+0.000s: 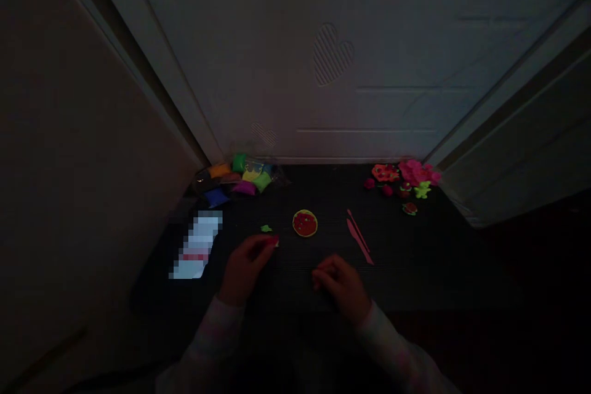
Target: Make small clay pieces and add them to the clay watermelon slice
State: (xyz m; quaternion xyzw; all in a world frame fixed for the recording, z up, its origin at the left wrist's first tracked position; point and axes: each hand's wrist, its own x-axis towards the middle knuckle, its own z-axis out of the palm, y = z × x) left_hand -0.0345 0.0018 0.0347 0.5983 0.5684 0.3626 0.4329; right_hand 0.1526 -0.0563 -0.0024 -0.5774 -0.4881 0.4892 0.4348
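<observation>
My left hand (244, 268) is closed in a pinch on a small pink piece of clay (274, 239), with a pale bit at its lower edge. A small green piece of clay (266, 228) lies on the table just beyond those fingers. My right hand (340, 286) is above the table's front part, its fingertips pressed together; whether something tiny is between them I cannot make out. Between and beyond both hands sits a round clay pizza (305, 223), red with a yellow rim and small specks on top. Pink modelling tools (359, 240), one knife-shaped and one thin, lie right of it.
Coloured clay packets (244, 178) are heaped at the back left. A lit, blurred-out phone-like screen (197, 246) lies at left. Pink flower shapes (418, 172), a yellow-green bear figure (422, 190) and a small burger-like piece (409, 209) stand at the back right, before a white panel (277, 74).
</observation>
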